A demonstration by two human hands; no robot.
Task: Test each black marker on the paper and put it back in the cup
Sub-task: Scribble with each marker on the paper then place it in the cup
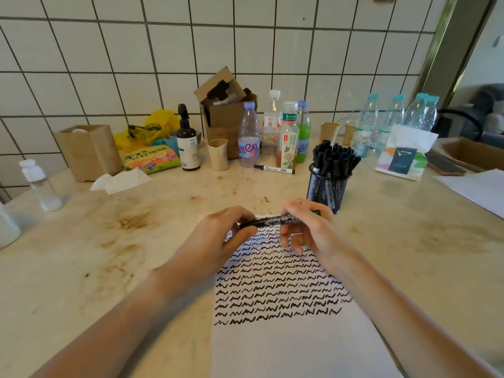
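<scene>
Both my hands hold one black marker (272, 221) level over the top edge of the paper (294, 347). My left hand (226, 236) grips its left end, the cap side. My right hand (311, 230) pinches the barrel, whose far end pokes out past my fingers. The sheet lies in front of me, its upper half filled with rows of black squiggles, its lower half blank. A black mesh cup (328, 190) packed with several black markers stands just beyond my right hand. One more marker (274, 169) lies flat further back, by the bottles.
Bottles (248, 137), paper cups (218, 154), a cardboard box (226, 110), a spray bottle (187, 143) and snack bags line the tiled wall. A tissue pack (406, 154) and several water bottles stand at the right, a white sheet (480, 189) at the far right. The tabletop (122, 241) is stained.
</scene>
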